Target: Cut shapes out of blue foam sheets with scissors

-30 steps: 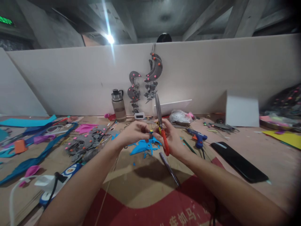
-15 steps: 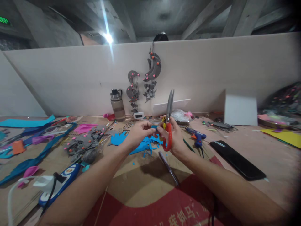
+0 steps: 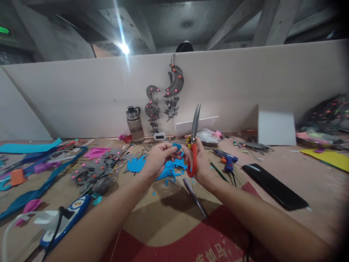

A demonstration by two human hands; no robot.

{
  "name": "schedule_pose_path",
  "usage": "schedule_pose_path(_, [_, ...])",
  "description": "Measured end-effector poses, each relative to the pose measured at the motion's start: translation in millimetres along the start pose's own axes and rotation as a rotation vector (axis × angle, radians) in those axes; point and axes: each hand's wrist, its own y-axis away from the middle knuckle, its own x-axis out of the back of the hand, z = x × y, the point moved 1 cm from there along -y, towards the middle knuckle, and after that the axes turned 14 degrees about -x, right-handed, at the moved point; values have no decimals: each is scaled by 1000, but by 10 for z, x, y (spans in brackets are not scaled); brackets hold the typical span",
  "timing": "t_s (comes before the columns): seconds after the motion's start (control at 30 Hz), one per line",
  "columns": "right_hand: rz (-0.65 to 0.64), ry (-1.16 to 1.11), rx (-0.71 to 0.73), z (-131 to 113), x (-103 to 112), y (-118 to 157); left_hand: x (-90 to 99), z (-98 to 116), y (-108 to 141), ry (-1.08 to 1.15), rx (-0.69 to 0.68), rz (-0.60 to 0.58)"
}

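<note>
Between the thumb and fingers of my left hand (image 3: 160, 157) is a small blue felt piece (image 3: 176, 146). My right hand (image 3: 202, 163) holds scissors (image 3: 192, 160) with red and yellow handles, their blades pointing up and nearly closed. The right fingertips are close to the felt piece; I cannot tell whether they touch it. Below and behind both hands lie bright blue felt scraps (image 3: 137, 163), partly hidden by my left hand. A shiny pen-like stick (image 3: 195, 198) rests on the cardboard (image 3: 152, 222) beneath my hands.
A water bottle (image 3: 135, 125) stands at the back beside a small white digital display (image 3: 159, 137). To the right are a blue glue gun (image 3: 227, 159) and a black phone (image 3: 274, 185). Grey felt pieces (image 3: 95, 167) and a blue power strip (image 3: 67, 220) lie left. Grey moon ornaments (image 3: 174, 85) hang behind.
My left hand has drawn slightly left, away from the right, and more of the small blue felt piece shows above its fingertips. The scissors stay upright in my right hand. The view has shifted slightly.
</note>
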Motion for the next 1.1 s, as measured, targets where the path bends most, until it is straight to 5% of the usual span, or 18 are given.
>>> schedule_pose_path(0.2, [-102,290,25,10,62,23,135,152,-99,46,30,86])
schedule_pose_path(0.57, [-275,318,9,113,-14,105,72,58,-71,203,-38,341])
schedule_pose_path(0.87, [-267,342,-51,222,12,112,8,17,-22,248,-101,499])
schedule_pose_path(1.1, [-242,352,-89,221,11,135,-26,23,-16,293,-113,466])
